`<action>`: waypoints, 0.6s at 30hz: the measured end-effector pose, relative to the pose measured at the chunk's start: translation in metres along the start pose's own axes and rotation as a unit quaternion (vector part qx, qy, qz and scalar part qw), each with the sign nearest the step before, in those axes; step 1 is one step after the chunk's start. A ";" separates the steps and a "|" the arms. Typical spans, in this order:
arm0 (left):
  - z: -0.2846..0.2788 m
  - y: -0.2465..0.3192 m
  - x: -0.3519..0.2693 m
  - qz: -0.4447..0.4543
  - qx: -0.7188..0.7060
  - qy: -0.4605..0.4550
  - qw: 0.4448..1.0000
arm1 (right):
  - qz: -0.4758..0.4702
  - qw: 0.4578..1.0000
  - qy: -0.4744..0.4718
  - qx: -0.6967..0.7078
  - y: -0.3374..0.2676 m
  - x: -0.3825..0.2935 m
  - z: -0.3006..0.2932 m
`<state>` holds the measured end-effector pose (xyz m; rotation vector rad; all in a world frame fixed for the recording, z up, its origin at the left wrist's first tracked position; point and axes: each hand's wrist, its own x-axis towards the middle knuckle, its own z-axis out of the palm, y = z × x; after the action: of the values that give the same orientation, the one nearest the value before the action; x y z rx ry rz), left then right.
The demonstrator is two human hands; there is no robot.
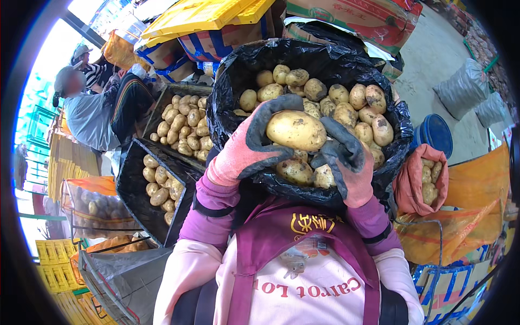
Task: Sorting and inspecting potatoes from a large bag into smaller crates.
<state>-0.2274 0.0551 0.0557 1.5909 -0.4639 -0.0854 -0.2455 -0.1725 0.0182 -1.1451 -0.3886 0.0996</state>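
Observation:
My left hand [264, 142], in a pink glove with a dark grey coated palm, grips a large yellow potato [296, 131] with brown dirt patches. Its thumb lies below the potato and its fingers curl over the top. At the potato's right end is my right hand [347, 158], in a matching glove, with bent fingers. One of them appears to touch the potato; whether this hand grips anything is unclear. Beneath both hands, many loose potatoes [345, 115] fill a container lined with a black plastic bag [248, 61], close against my apron [260, 264].
Left of me stand a crate of smaller potatoes [178, 122] and a black-lined box [138, 195] with more potatoes. An open pink sack of potatoes [400, 183] and blue buckets [438, 136] are on the right. Cardboard boxes [231, 38] lie beyond; a person [91, 122] sits upper left.

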 end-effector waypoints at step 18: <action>0.001 0.006 0.004 0.009 0.101 -0.006 0.995 | -0.094 0.972 0.018 -0.215 0.001 0.007 0.004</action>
<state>-0.2256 0.0527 0.0621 1.7839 -0.5088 -0.0345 -0.2398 -0.1666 0.0202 -1.5269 -0.4986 -0.1803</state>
